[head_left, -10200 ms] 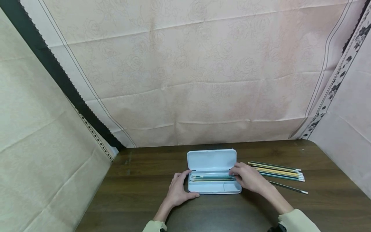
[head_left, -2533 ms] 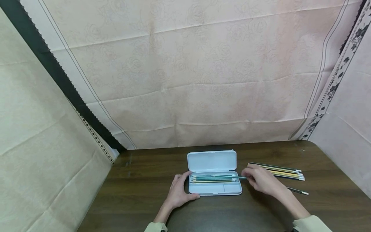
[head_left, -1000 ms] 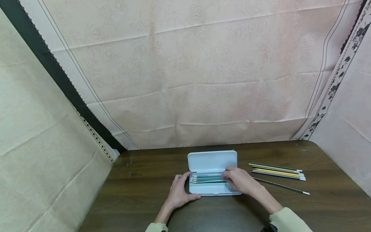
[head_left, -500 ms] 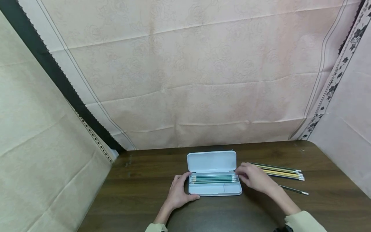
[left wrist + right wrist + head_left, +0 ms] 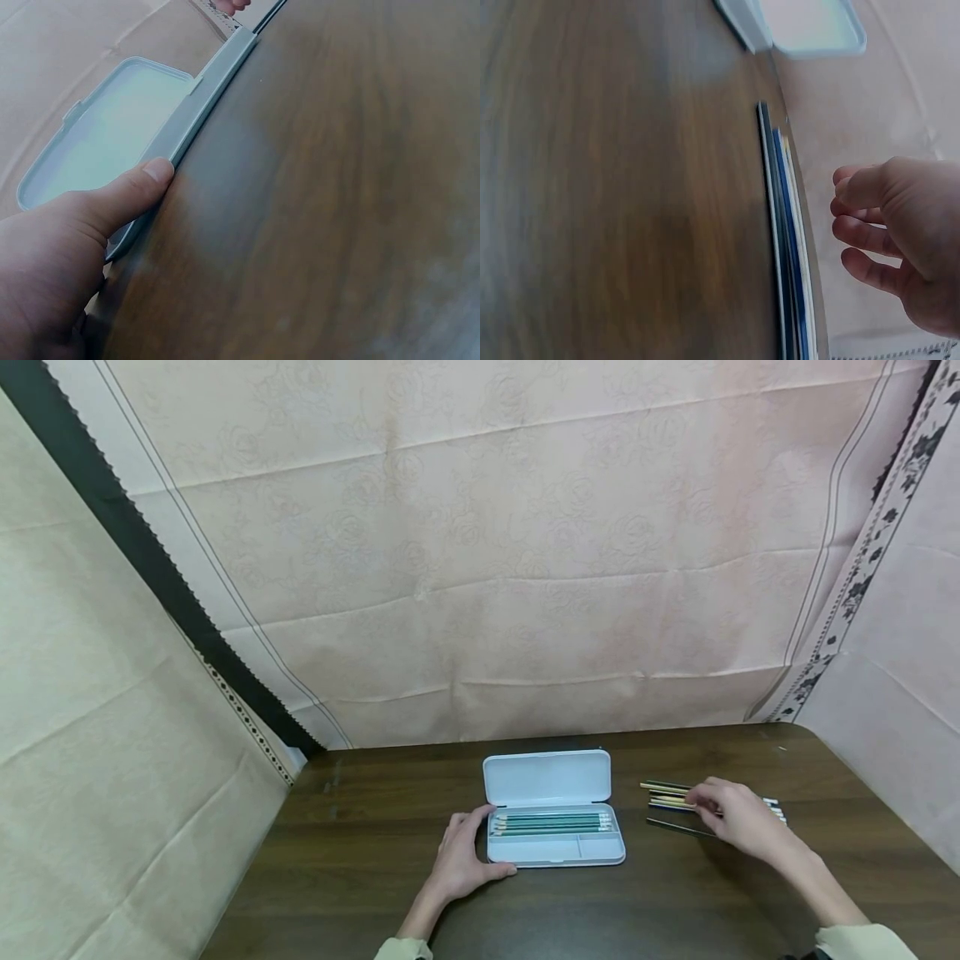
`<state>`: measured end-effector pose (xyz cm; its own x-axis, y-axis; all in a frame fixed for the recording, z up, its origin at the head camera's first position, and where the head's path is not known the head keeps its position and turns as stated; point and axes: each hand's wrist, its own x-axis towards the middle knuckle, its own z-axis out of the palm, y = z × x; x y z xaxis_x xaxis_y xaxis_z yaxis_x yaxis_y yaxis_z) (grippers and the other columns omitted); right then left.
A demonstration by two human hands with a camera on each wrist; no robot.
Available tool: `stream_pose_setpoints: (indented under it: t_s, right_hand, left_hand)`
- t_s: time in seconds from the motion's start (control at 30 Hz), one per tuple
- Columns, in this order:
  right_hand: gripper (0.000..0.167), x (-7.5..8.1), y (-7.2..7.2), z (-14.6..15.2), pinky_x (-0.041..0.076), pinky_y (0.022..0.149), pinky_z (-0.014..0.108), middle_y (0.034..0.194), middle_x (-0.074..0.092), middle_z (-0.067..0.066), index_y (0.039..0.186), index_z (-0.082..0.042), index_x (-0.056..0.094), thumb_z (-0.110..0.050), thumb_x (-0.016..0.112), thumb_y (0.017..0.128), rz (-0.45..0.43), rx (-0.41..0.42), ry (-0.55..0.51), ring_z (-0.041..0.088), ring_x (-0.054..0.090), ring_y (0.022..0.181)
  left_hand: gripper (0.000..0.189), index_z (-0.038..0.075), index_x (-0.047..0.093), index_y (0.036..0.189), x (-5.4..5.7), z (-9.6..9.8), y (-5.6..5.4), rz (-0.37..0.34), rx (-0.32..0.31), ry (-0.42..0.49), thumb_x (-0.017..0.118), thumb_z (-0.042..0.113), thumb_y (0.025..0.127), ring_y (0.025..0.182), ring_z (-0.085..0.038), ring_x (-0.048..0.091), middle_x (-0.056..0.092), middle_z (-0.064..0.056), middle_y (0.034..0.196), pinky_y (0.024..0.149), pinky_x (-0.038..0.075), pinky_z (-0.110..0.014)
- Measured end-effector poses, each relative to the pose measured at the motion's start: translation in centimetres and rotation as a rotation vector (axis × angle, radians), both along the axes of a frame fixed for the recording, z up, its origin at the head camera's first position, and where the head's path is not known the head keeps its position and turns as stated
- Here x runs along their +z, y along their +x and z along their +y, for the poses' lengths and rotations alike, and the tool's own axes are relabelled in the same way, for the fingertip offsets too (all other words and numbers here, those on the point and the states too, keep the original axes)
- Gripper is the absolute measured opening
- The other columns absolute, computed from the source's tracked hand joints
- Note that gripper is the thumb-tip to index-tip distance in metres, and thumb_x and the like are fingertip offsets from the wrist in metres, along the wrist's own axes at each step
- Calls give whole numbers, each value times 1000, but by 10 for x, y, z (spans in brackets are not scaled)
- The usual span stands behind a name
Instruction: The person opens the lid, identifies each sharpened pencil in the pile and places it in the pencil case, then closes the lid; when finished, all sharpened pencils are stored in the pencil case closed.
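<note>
A light blue pencil case (image 5: 540,851) lies with its lid (image 5: 547,778) raised at the back. Green pencils (image 5: 551,824) fill its long compartment side by side. My left hand (image 5: 461,860) holds the case's left end, thumb at the front edge and fingers toward the back; in the left wrist view the thumb presses on the case's front side. Over the loose pencils (image 5: 663,802) on the right, my right hand (image 5: 738,817) hovers with loosely bent fingers and nothing between them, as the right wrist view also shows. It partly hides these pencils and a separate dark pencil (image 5: 675,827).
All this stands on a dark brown wooden table (image 5: 390,827). Pale patterned cloth (image 5: 525,568) hangs behind the table's back edge and along both sides. A small divided compartment (image 5: 596,844) is at the case's front right.
My right hand has put a teal pencil into the case and moved right to the loose pencils. More green pencils lie in the case than ten seconds ago. The left hand has stayed put.
</note>
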<state>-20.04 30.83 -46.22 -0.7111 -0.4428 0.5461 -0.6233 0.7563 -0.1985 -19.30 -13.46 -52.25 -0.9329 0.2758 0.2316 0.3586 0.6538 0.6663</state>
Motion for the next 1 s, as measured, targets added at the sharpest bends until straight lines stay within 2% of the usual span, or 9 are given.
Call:
stream_pose_setpoints:
  t_s: [0.2, 0.33, 0.57, 0.8, 1.0]
  right_hand:
    - [27, -5, 1, 22, 44, 55, 30, 80, 60, -10, 85, -11, 72, 12, 78, 72, -18, -85, 10, 0, 48, 67]
    - [29, -10, 1, 34, 44, 56, 30, 80, 60, -10, 85, -12, 72, 13, 78, 71, -16, -105, 8, 0, 49, 68]
    - [27, -13, 1, 47, 47, 59, 34, 86, 65, -5, 87, -12, 73, 13, 74, 75, -96, -159, 16, 9, 60, 73]
    - [32, -16, 1, 57, 48, 59, 36, 84, 66, -5, 85, -13, 73, 16, 74, 70, -38, -165, 25, 13, 61, 72]
    - [29, -18, 1, 63, 49, 61, 40, 83, 65, -4, 84, -12, 72, 14, 74, 71, -45, -171, 43, 20, 62, 73]
  left_hand:
    - [97, 15, 48, 147, 0, 0, -1, -2, 1, 0, 88, 55, 69, 116, -24, 43, 53, -5, 130, 90, 38, -52]
    - [96, 15, 48, 147, 0, 0, 0, 0, 1, -1, 89, 54, 69, 116, -24, 43, 54, -6, 129, 90, 38, -52]
    - [96, 15, 48, 147, 1, 0, 0, -7, 5, -3, 89, 54, 69, 116, -25, 43, 53, -6, 129, 89, 38, -53]
    - [96, 16, 48, 147, 1, 0, -1, -16, 7, -7, 88, 54, 69, 115, -25, 44, 54, -6, 129, 89, 38, -53]
    - [96, 16, 48, 147, 1, 0, 0, -14, 7, -9, 88, 55, 69, 115, -25, 44, 54, -6, 129, 89, 39, -53]
